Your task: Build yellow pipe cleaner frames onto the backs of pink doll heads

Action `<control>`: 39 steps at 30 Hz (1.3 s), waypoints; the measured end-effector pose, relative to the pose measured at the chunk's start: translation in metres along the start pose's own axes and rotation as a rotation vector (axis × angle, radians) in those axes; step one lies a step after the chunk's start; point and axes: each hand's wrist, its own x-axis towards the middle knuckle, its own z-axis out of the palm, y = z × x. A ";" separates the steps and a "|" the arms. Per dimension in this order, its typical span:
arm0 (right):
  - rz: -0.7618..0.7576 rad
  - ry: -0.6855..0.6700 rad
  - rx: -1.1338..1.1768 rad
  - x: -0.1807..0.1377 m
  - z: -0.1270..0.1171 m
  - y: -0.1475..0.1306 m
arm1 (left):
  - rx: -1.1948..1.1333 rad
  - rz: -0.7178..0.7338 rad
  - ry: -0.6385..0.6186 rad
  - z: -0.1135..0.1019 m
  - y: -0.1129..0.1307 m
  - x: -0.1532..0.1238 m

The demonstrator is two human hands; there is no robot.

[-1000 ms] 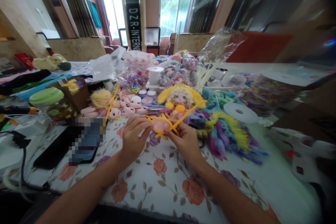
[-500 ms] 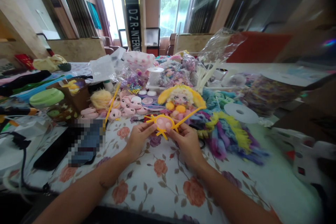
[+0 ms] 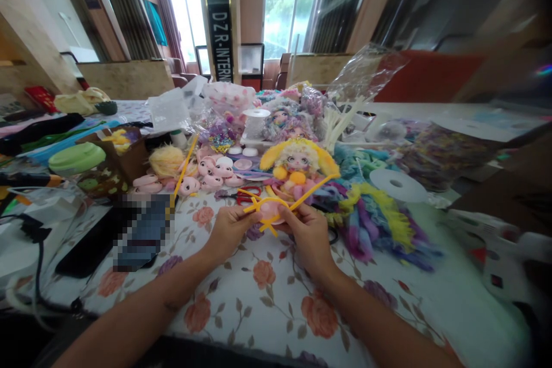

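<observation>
Between my two hands is a small pink doll-face shell, hollow side up, with yellow pipe cleaners fixed around it and their ends sticking out. My left hand pinches its left edge between thumb and fingers. On the other side, my right hand grips the right edge, thumb against the shell. Just behind lie red-handled scissors, partly hidden. A doll with yellow ears sits beyond my hands. To its left are several pink doll faces and an upright yellow pipe cleaner.
A flowered tablecloth covers the table. A black phone and a green-lidded jar are at left. Coloured yarn, a white spool disc and a white tool lie right. Bagged dolls pile up behind.
The shell has tilted and turned slightly, and its yellow ends on the left now cross over one another. The scissors show more. Both hands keep their hold.
</observation>
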 end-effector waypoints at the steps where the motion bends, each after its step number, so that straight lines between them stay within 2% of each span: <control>1: -0.004 0.007 -0.008 0.000 0.000 0.000 | 0.023 0.008 0.000 0.000 0.000 -0.001; 6: -0.008 0.009 -0.033 -0.001 0.000 0.001 | 0.042 0.018 -0.007 -0.001 0.000 -0.001; 10: -0.010 -0.041 -0.004 0.001 0.001 0.000 | -0.032 -0.003 -0.001 0.000 0.000 0.002; 16: 0.004 -0.062 0.044 0.001 0.002 -0.002 | -0.163 -0.033 -0.057 0.003 0.004 0.004; 20: -0.007 -0.101 -0.010 -0.001 0.004 -0.004 | -0.207 -0.030 0.008 0.004 0.008 0.005; 28: -0.025 -0.074 0.000 0.005 -0.004 -0.008 | -0.237 -0.080 0.151 0.004 0.008 0.007; 31: -0.074 -0.170 -0.090 0.010 -0.010 -0.010 | -0.348 -0.096 0.216 -0.001 0.008 0.012; 34: -0.150 -0.316 -0.133 0.014 -0.014 -0.010 | -0.521 -0.130 0.343 -0.012 0.009 0.019; 36: -0.189 -0.275 -0.120 0.018 -0.016 -0.009 | -0.556 -0.155 0.356 -0.016 0.011 0.021; 39: -0.168 -0.086 -0.096 0.024 -0.018 -0.008 | -0.477 -0.186 0.201 -0.015 0.012 0.019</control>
